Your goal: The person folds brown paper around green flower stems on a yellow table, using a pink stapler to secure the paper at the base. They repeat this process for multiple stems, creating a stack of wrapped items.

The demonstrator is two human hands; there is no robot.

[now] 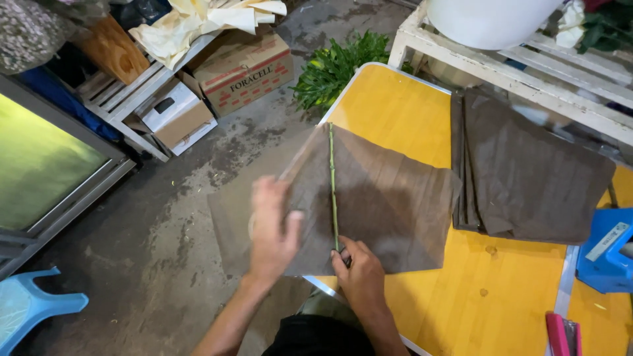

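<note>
Two hands: both work at one brown wrapping sheet (389, 204) on the yellow worktop (402, 112).
Left hand: the left hand (273, 227) lies on the left part of the sheet, blurred; its fingers are spread fairly flat on the paper, and whether they pinch it cannot be told.
Right hand: the right hand (359, 270) sits at the sheet's near edge, fingers curled closed around the lower end of a thin green stem (333, 184).
Stem: it runs straight up the middle of the sheet, from the right hand to the sheet's far corner.
Sheet: it lies across the worktop's left edge, its left part hanging out over the concrete floor (165, 264).
Paper stack: more brown sheets (527, 171) lie piled to the right, just beside the first sheet.
Around: green foliage (336, 66) past the worktop's far corner, cardboard boxes (241, 69) on the floor, a blue stool (30, 306) at lower left, a pink stapler (562, 335) at the near right.
</note>
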